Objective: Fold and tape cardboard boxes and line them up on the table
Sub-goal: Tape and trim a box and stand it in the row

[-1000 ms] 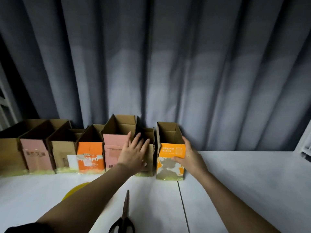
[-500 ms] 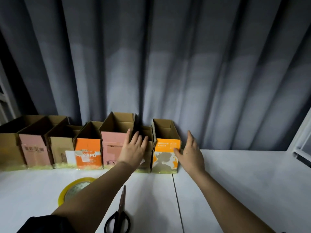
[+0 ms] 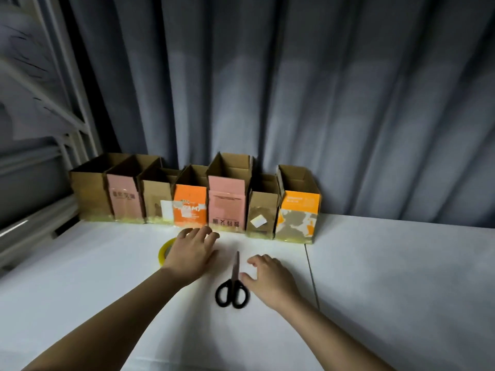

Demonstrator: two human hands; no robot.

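Note:
Several open-topped cardboard boxes stand in a row against the curtain at the back of the white table (image 3: pixel 388 277). The rightmost is an orange and brown box (image 3: pixel 297 215); a plain brown box (image 3: pixel 261 218) and a tall pink box (image 3: pixel 227 207) stand left of it. My left hand (image 3: pixel 191 254) hovers palm down in front of the row, fingers relaxed, holding nothing, partly covering a yellow tape roll (image 3: pixel 164 250). My right hand (image 3: pixel 267 279) is beside the black-handled scissors (image 3: pixel 233 285), fingers loosely curled, empty.
A grey curtain (image 3: pixel 321 103) hangs right behind the boxes. White metal rails (image 3: pixel 40 129) stand at the far left. A seam (image 3: pixel 312 277) runs across the table to the right of the scissors.
Both hands have drawn back from the boxes toward me, the right one letting go of the orange and brown box. The camera has tilted down and shifted left.

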